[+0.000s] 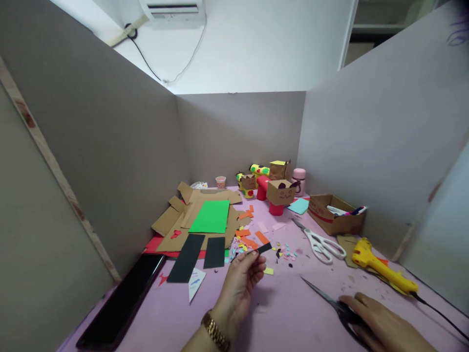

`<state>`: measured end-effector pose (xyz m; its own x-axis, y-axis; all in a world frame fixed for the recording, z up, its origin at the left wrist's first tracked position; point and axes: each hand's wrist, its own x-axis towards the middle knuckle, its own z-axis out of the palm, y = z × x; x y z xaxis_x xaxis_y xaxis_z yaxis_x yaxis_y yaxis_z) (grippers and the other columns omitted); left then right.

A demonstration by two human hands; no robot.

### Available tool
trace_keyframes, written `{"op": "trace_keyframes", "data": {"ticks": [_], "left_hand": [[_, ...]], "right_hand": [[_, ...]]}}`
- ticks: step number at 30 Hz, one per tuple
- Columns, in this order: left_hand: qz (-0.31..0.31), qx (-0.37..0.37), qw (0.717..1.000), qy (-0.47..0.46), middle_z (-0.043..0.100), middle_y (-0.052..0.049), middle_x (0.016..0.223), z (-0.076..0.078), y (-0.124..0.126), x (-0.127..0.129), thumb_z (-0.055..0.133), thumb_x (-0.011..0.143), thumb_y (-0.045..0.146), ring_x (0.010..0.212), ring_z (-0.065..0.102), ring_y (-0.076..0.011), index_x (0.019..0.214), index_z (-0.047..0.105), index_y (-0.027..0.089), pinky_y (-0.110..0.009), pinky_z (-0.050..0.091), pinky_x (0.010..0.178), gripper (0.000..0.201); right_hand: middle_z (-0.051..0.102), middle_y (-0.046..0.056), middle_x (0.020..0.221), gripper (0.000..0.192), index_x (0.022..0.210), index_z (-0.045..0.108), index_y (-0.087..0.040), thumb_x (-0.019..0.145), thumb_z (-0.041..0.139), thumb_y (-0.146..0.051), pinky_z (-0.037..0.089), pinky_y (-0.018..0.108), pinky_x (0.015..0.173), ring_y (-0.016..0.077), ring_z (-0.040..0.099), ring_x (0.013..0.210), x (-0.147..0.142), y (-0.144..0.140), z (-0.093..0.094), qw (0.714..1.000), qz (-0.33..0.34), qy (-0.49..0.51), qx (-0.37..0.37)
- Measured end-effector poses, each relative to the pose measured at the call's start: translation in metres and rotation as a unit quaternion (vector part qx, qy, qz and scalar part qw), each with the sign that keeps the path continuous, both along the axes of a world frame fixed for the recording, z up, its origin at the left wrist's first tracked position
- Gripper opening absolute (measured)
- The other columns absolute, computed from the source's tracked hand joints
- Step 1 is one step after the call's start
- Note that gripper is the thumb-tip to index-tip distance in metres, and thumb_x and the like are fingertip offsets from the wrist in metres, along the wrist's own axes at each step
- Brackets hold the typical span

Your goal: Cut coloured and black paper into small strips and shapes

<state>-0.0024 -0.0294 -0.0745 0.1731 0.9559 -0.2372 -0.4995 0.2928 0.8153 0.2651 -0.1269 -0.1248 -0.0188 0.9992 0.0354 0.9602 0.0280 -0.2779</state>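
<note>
Between the thumb and fingers of my left hand (242, 276), a small strip of black paper (264, 248) is pinched above the table. My right hand (381, 320) is at the lower right, its fingers curled over the handles of black-handled scissors (342, 313). The blades of these scissors lie nearly closed and point away to the left. Left of my left hand lie two larger black paper pieces, a long one (186, 259) and a shorter one (214, 252). Small paper scraps (286, 252) are scattered just beyond my left hand.
Green paper (210, 216) lies on cardboard sheets (168, 242). A black tablet-like device (122, 303) is at left. White scissors (322, 247), a yellow glue gun (384, 271) and a cardboard box of pens (330, 215) are at right. Cardboard-headed figures (280, 193) stand behind, near a pink bottle (299, 181).
</note>
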Motion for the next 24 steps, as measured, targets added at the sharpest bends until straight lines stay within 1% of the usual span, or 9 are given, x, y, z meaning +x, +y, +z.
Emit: {"op": "trace_keyframes", "data": {"ticks": [4, 7, 9, 11, 15, 17, 19, 22, 24], "left_hand": [[0.010, 0.031, 0.999, 0.015, 0.072, -0.003, 0.068, 0.000, 0.003, -0.002, 0.073, 0.069, 0.026, 0.056, 0.063, -0.0083, 0.072, 0.067, 0.015, -0.017, 0.050, 0.054, 0.013], [0.031, 0.095, 0.994, 0.053, 0.072, -0.003, 0.064, 0.006, 0.000, -0.002, 0.078, 0.063, 0.028, 0.056, 0.061, -0.0095, 0.069, 0.070, 0.014, -0.018, 0.049, 0.056, 0.017], [0.050, 0.142, 0.985, 0.082, 0.071, -0.002, 0.063, 0.012, -0.004, -0.001, 0.079, 0.062, 0.028, 0.059, 0.061, -0.0110, 0.068, 0.073, 0.015, -0.018, 0.049, 0.060, 0.016], [0.064, 0.180, 0.976, 0.108, 0.072, -0.002, 0.064, 0.015, -0.010, -0.001, 0.078, 0.062, 0.028, 0.064, 0.062, -0.0135, 0.070, 0.075, 0.017, -0.020, 0.049, 0.063, 0.014], [0.075, 0.234, 0.955, 0.169, 0.073, -0.003, 0.068, 0.015, -0.020, 0.001, 0.076, 0.064, 0.027, 0.067, 0.063, -0.0178, 0.073, 0.077, 0.020, -0.024, 0.048, 0.063, 0.012], [0.077, 0.266, 0.938, 0.209, 0.073, -0.003, 0.068, 0.014, -0.023, 0.001, 0.073, 0.067, 0.028, 0.066, 0.063, -0.0181, 0.076, 0.077, 0.020, -0.025, 0.048, 0.062, 0.012], [0.068, 0.281, 0.930, 0.226, 0.072, -0.004, 0.066, 0.015, -0.024, 0.002, 0.071, 0.070, 0.030, 0.064, 0.062, -0.0173, 0.076, 0.077, 0.020, -0.025, 0.048, 0.062, 0.013], [0.046, 0.225, 0.957, 0.177, 0.071, -0.003, 0.062, 0.014, -0.023, 0.004, 0.072, 0.069, 0.034, 0.061, 0.061, -0.0149, 0.070, 0.074, 0.017, -0.023, 0.047, 0.061, 0.017], [0.033, 0.154, 0.981, 0.118, 0.070, -0.003, 0.060, 0.011, -0.021, 0.008, 0.075, 0.065, 0.038, 0.056, 0.060, -0.0130, 0.067, 0.071, 0.016, -0.022, 0.047, 0.058, 0.023]], "right_hand": [[0.067, 0.019, 0.115, 0.045, 0.116, 0.067, -0.021, 0.076, 0.048, -0.025, 0.053, 0.047, 0.081, 0.0388, 0.063, 0.103, 0.002, -0.003, 0.003, 0.999, 0.016, 0.029, -0.029], [0.071, 0.012, 0.111, 0.036, 0.109, 0.070, -0.031, 0.078, 0.054, -0.036, 0.051, 0.044, 0.086, 0.0369, 0.061, 0.106, 0.010, -0.005, -0.005, 0.971, 0.033, 0.231, 0.048], [0.072, 0.008, 0.108, 0.032, 0.108, 0.068, -0.037, 0.078, 0.059, -0.043, 0.054, 0.038, 0.079, 0.0309, 0.065, 0.096, 0.012, -0.006, -0.007, 0.901, -0.011, 0.428, 0.061], [0.073, 0.009, 0.088, 0.036, 0.108, 0.067, -0.038, 0.075, 0.063, -0.051, 0.052, 0.031, 0.046, 0.0256, 0.066, 0.064, 0.005, -0.005, 0.001, 0.799, -0.043, 0.600, -0.020], [0.071, 0.007, 0.083, 0.026, 0.080, 0.075, -0.028, 0.064, 0.077, -0.048, 0.051, 0.028, 0.062, 0.0168, 0.060, 0.063, -0.036, 0.008, 0.033, 0.580, -0.009, 0.805, -0.124], [0.067, 0.002, 0.071, 0.028, 0.083, 0.075, -0.026, 0.063, 0.079, -0.047, 0.048, 0.022, 0.057, 0.0103, 0.054, 0.054, -0.061, 0.020, 0.050, 0.510, 0.014, 0.848, -0.144], [0.062, -0.002, 0.064, 0.044, 0.099, 0.071, -0.023, 0.065, 0.076, -0.051, 0.042, 0.019, 0.051, 0.0065, 0.048, 0.048, -0.080, 0.032, 0.065, 0.511, 0.031, 0.848, -0.133], [0.059, -0.005, 0.060, 0.035, 0.094, 0.068, -0.021, 0.067, 0.080, -0.039, 0.038, 0.018, 0.049, 0.0068, 0.049, 0.050, -0.095, 0.051, 0.077, 0.653, 0.045, 0.755, -0.039], [0.062, -0.005, 0.067, 0.035, 0.095, 0.064, -0.023, 0.066, 0.081, -0.034, 0.042, 0.022, 0.056, 0.0103, 0.056, 0.056, -0.098, 0.060, 0.078, 0.718, 0.031, 0.695, 0.020]]}}
